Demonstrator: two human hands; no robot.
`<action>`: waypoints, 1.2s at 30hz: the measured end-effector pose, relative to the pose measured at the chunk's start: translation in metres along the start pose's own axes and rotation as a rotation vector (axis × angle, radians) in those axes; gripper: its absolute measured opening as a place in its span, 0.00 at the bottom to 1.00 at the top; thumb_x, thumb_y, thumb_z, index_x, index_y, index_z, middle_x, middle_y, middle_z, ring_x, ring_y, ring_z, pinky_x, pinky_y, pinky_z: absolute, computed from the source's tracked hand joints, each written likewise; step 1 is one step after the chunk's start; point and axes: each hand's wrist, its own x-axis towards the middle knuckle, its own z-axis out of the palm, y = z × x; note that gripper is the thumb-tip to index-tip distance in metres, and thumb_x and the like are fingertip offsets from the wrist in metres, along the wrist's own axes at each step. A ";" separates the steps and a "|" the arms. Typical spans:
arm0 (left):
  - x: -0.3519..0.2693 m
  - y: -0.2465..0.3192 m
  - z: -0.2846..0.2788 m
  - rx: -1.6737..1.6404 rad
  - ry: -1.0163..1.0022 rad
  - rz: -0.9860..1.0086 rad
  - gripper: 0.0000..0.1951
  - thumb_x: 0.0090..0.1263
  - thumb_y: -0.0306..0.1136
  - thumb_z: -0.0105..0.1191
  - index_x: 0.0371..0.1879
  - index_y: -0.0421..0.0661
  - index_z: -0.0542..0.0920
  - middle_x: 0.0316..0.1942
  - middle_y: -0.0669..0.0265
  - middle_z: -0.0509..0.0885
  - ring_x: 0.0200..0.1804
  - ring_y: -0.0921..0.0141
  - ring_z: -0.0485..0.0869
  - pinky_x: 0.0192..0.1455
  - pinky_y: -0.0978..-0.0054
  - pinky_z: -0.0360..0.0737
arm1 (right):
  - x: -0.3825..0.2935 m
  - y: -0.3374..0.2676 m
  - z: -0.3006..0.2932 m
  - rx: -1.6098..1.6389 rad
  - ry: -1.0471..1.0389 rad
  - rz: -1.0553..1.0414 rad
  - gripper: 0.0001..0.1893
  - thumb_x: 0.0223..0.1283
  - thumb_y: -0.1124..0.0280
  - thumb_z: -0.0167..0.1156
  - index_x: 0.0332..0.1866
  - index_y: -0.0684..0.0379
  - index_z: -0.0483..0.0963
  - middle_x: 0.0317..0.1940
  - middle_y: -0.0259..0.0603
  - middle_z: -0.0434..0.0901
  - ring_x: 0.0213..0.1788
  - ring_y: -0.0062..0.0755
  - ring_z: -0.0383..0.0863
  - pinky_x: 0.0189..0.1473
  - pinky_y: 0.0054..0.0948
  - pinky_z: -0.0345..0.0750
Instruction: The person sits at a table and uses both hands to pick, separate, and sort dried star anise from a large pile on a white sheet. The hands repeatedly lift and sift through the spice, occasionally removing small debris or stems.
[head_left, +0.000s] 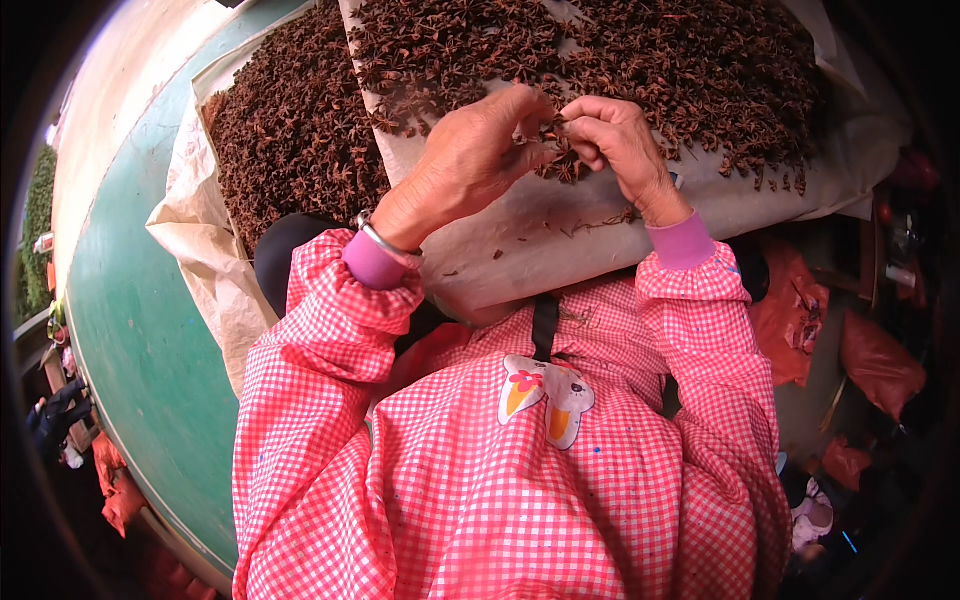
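Note:
Dried star anise (675, 67) lies heaped on a pale woven sheet (525, 262) in front of me. My left hand (487, 142), with a metal bangle at its wrist, is over the near edge of the heap, thumb and fingers bent around small brown pieces of star anise. Close against it on the right, my right hand (619, 142) pinches a small star anise piece (559, 124) between thumb and fingertips. The fingertips of both hands nearly meet. A few thin stalks (600, 223) and dark crumbs lie on the sheet below them.
Another heap of star anise (300, 127) lies on a sheet at the left, beside green floor (150, 262). Red plastic bags (881, 364) are at the right, and more red plastic (116, 484) is at the lower left. A person's dark-clothed legs (56, 416) show at the far left.

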 end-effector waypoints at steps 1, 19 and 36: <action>0.004 -0.004 0.002 0.062 0.072 0.058 0.09 0.67 0.25 0.61 0.44 0.40 0.81 0.32 0.64 0.82 0.36 0.66 0.84 0.39 0.70 0.81 | 0.001 0.001 0.003 0.108 -0.013 0.042 0.05 0.63 0.77 0.54 0.38 0.63 0.77 0.21 0.26 0.70 0.18 0.11 0.62 0.20 0.16 0.60; 0.069 -0.037 0.037 1.013 -0.052 0.064 0.04 0.57 0.30 0.58 0.27 0.50 0.87 0.36 0.66 0.84 0.48 0.63 0.79 0.51 0.54 0.64 | -0.099 0.004 -0.006 -0.215 -0.835 0.153 0.19 0.61 0.71 0.64 0.56 0.66 0.78 0.46 0.42 0.86 0.48 0.28 0.85 0.54 0.27 0.79; 0.028 -0.005 -0.019 -0.487 -0.468 -0.377 0.08 0.59 0.27 0.58 0.36 0.37 0.84 0.28 0.71 0.84 0.30 0.78 0.80 0.34 0.79 0.77 | 0.022 -0.007 -0.030 -0.800 0.344 -0.609 0.14 0.55 0.72 0.68 0.48 0.55 0.80 0.38 0.41 0.83 0.39 0.40 0.85 0.42 0.33 0.81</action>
